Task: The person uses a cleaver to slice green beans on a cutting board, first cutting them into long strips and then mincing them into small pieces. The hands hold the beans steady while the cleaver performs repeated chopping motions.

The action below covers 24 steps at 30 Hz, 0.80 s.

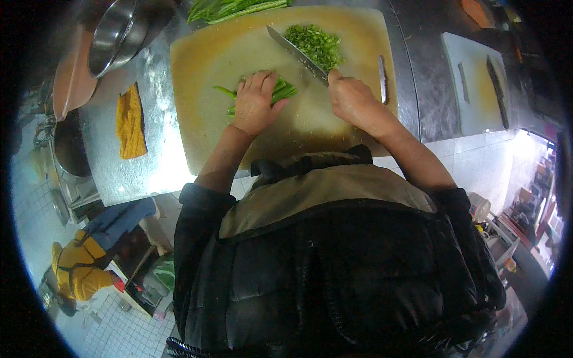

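My right hand is closed around the handle of a kitchen knife, whose blade points up and to the left over a large stained cutting board. Chopped green vegetable lies in a heap just beyond the blade. Left of the knife, my left hand presses down on several long green peppers or pods, fingers laid over them; their cut ends stick out at the right and a thin tip at the left. Its palm hides their middle. More long green pods lie past the board's far edge.
A folded yellow cloth lies on the metal table at left, near metal bowls and a pinkish plastic container. Another cutting board with a dark knife is at right. A person in yellow is at lower left.
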Tool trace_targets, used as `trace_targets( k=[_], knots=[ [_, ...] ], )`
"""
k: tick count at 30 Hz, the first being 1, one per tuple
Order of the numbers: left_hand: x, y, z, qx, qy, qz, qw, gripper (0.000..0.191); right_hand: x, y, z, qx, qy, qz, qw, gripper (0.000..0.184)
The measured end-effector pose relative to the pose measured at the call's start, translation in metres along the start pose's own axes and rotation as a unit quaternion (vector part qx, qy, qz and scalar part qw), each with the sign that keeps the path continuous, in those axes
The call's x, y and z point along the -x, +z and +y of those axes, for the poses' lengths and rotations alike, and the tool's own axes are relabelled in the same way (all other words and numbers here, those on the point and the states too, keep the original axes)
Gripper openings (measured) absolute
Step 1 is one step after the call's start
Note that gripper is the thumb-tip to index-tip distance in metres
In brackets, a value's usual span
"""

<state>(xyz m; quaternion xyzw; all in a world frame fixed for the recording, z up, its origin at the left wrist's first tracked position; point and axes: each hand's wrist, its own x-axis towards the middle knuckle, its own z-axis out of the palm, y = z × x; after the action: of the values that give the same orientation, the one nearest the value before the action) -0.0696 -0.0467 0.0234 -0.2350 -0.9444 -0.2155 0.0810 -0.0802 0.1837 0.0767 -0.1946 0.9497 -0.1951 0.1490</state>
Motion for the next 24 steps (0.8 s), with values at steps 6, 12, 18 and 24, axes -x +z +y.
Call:
trace_targets(
  k=[6,12,18,24],
  knots=[
    [-0.005,-0.006,-0.002,0.11,-0.021,0.034,0.993,0.037,0.0,0.002,-0.004,0.019,0.023,-0.007,1.0,0.022],
    [-0.016,0.001,-0.014,0.217,-0.059,0.068,0.972,0.019,0.003,0.003,-0.008,0.014,0.009,0.025,1.0,0.017],
    [-0.025,0.006,-0.02,0.281,-0.17,0.017,0.945,0.017,0.002,0.003,-0.01,0.038,0.018,0.0,0.999,0.02],
    [-0.032,-0.002,-0.026,0.306,-0.2,-0.043,0.93,0.019,0.002,0.0,-0.012,0.031,0.015,0.001,0.999,0.021]
  ],
)
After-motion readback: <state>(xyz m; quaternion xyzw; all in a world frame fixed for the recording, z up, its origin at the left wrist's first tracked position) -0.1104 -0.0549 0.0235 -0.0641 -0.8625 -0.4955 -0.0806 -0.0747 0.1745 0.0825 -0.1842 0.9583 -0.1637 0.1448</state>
